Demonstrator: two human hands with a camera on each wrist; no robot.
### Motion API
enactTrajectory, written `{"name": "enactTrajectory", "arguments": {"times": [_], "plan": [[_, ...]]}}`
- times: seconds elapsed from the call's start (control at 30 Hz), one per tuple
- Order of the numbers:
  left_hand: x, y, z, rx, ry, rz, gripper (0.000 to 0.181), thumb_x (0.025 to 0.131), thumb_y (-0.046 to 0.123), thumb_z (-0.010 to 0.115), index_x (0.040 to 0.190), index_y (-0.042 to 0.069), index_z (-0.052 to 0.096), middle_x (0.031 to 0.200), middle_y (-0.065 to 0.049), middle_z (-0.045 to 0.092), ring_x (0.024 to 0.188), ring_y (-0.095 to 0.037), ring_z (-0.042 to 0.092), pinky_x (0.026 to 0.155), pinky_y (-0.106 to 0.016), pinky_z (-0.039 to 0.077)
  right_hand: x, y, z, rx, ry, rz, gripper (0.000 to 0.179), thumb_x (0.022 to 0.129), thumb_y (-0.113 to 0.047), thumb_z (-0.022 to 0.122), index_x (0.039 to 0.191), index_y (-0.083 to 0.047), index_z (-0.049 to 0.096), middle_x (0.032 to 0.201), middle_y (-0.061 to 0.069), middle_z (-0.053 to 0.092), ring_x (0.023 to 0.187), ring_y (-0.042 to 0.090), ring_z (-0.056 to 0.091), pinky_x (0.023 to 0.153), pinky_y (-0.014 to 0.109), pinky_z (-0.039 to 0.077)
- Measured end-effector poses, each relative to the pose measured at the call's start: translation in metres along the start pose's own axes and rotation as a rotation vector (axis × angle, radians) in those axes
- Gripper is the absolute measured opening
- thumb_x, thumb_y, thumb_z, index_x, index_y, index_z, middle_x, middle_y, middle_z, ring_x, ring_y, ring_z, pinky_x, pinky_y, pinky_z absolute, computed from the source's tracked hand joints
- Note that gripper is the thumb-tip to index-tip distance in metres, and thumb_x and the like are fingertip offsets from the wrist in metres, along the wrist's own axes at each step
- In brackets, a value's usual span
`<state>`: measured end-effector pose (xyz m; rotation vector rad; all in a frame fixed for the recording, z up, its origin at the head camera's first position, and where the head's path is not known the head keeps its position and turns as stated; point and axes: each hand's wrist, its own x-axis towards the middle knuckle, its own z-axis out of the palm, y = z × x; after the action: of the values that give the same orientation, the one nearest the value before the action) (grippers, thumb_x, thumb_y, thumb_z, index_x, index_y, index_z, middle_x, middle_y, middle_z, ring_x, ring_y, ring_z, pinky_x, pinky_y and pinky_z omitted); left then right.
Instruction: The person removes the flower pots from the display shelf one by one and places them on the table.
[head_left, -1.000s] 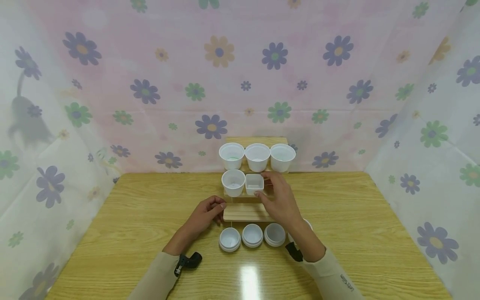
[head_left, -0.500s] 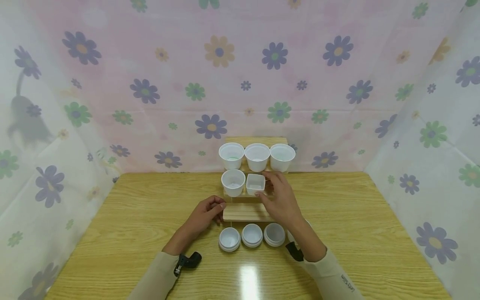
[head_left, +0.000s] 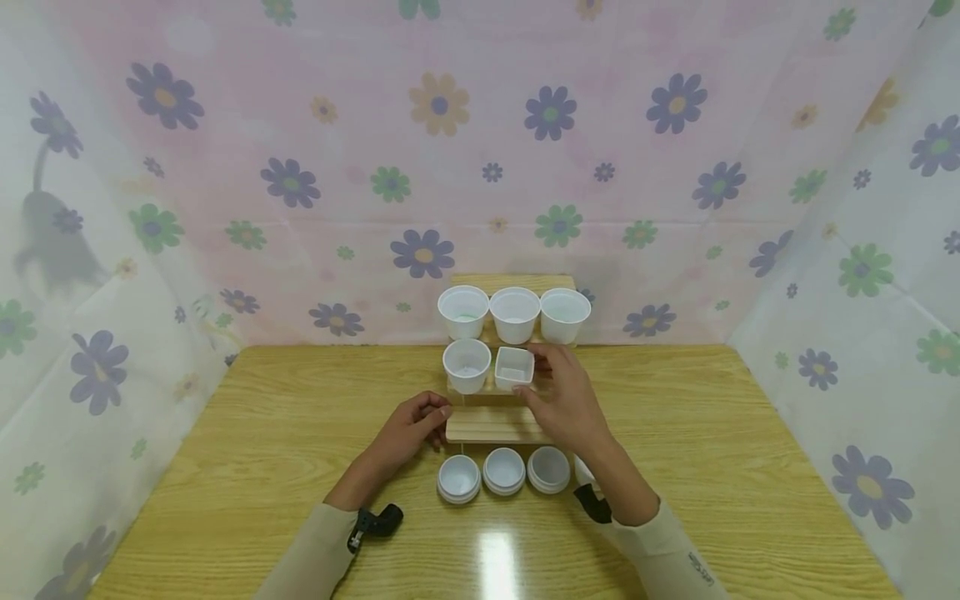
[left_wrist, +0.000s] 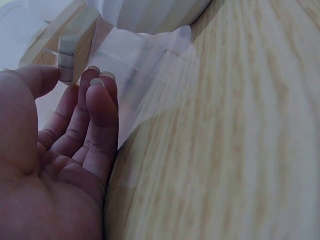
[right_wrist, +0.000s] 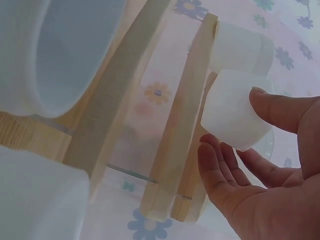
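Note:
My right hand [head_left: 566, 398] pinches a small square white cup [head_left: 514, 367] on the middle step of a tiered wooden shelf stand [head_left: 495, 425]. The thumb lies on the cup's near side and the fingers reach round its right side, as the right wrist view of the cup [right_wrist: 235, 109] shows. Left of it on the same step stands a round white cup [head_left: 467, 367], a narrow gap apart. My left hand [head_left: 412, 427] holds the left end of the lowest step, its thumb against the plank's end [left_wrist: 67, 55] and its fingers curled below.
Three round white tubs [head_left: 514, 315] fill the top step by the flowered backdrop [head_left: 480, 167]. In front of the stand, several low white jars [head_left: 505, 471] line the wooden table [head_left: 300, 467]; the rightmost is partly behind my right wrist.
The square cup has shifted a little to the right with my right hand, away from the round cup beside it, and tilts slightly. My left hand stays in place.

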<state>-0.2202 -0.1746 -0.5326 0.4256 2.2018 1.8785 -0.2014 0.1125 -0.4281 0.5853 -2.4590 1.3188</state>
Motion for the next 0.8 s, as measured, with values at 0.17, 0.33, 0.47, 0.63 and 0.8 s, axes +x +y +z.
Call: {"name": "enactTrajectory", "arguments": {"times": [0.17, 0.33, 0.47, 0.63, 0.8], "plan": [[0.001, -0.001, 0.0, 0.012, 0.002, 0.005, 0.028, 0.112, 0.021, 0.058, 0.125, -0.003, 0.062, 0.089, -0.01, 0.067, 0.077, -0.02, 0.066, 0.068, -0.032, 0.06, -0.002, -0.002, -0.005, 0.004, -0.006, 0.005, 0.058, 0.088, 0.002, 0.085, 0.138, 0.001, 0.057, 0.131, 0.016, 0.061, 0.115, 0.032, 0.066, 0.102, 0.047, 0.056], [0.001, -0.001, 0.0, 0.018, 0.002, 0.01, 0.028, 0.112, 0.022, 0.058, 0.125, -0.002, 0.062, 0.09, -0.009, 0.067, 0.078, -0.021, 0.067, 0.068, -0.033, 0.061, -0.004, -0.002, -0.008, 0.0, -0.015, 0.014, 0.059, 0.089, 0.002, 0.084, 0.14, 0.001, 0.055, 0.131, 0.015, 0.062, 0.116, 0.031, 0.066, 0.103, 0.046, 0.056], [0.0, 0.0, 0.0, 0.016, -0.004, 0.016, 0.029, 0.112, 0.023, 0.058, 0.125, -0.002, 0.062, 0.09, -0.01, 0.067, 0.078, -0.021, 0.067, 0.069, -0.034, 0.061, -0.005, -0.002, -0.01, 0.013, -0.024, 0.016, 0.06, 0.09, 0.003, 0.082, 0.142, 0.001, 0.052, 0.132, 0.015, 0.062, 0.116, 0.031, 0.066, 0.103, 0.046, 0.056], [-0.001, 0.001, 0.0, 0.009, -0.007, 0.016, 0.03, 0.112, 0.023, 0.058, 0.126, -0.002, 0.062, 0.091, -0.01, 0.067, 0.078, -0.022, 0.068, 0.069, -0.034, 0.061, -0.008, -0.002, -0.013, 0.037, -0.035, 0.017, 0.061, 0.091, 0.004, 0.081, 0.145, 0.001, 0.051, 0.134, 0.016, 0.061, 0.116, 0.032, 0.066, 0.102, 0.048, 0.057], [-0.001, -0.001, 0.0, 0.015, -0.007, 0.016, 0.03, 0.112, 0.023, 0.057, 0.127, -0.002, 0.062, 0.092, -0.01, 0.067, 0.079, -0.022, 0.067, 0.07, -0.034, 0.061, -0.013, 0.0, -0.017, 0.052, -0.039, 0.033, 0.061, 0.092, 0.005, 0.079, 0.145, 0.003, 0.049, 0.136, 0.019, 0.06, 0.116, 0.034, 0.067, 0.102, 0.048, 0.057]]}}
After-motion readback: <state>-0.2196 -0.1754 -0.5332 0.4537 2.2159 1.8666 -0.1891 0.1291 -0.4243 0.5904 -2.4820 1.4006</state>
